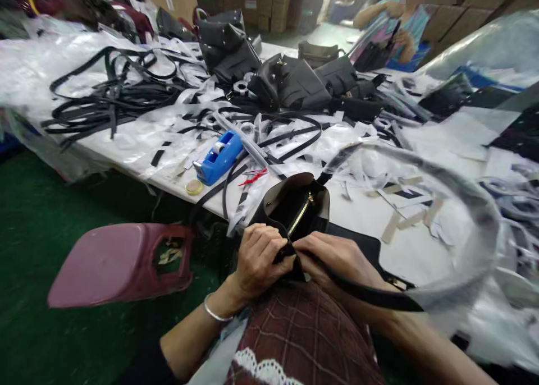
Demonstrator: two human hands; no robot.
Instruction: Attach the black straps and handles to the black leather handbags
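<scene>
A black handbag (256, 214) stands open at the table's front edge, against my body. Its mouth shows a light lining and a gold zipper (300, 215) inside. My left hand (261, 253) is closed on the bag's near rim, fingers bent over the edge. Beside it my right hand (337, 256) pinches the same rim, its fingertips partly hidden. The bag's strap (475, 205), wrapped in clear plastic, loops out to the right and passes over my right wrist.
On the table (360, 219) lie a blue tape dispenser (221, 157), a tape roll (194, 187), red scissors-like handles (254, 177) and paper scraps. Black straps (113, 101) and black bags (301, 85) are piled behind. A pink stool (105, 261) is at left; another person (404, 28) stands across.
</scene>
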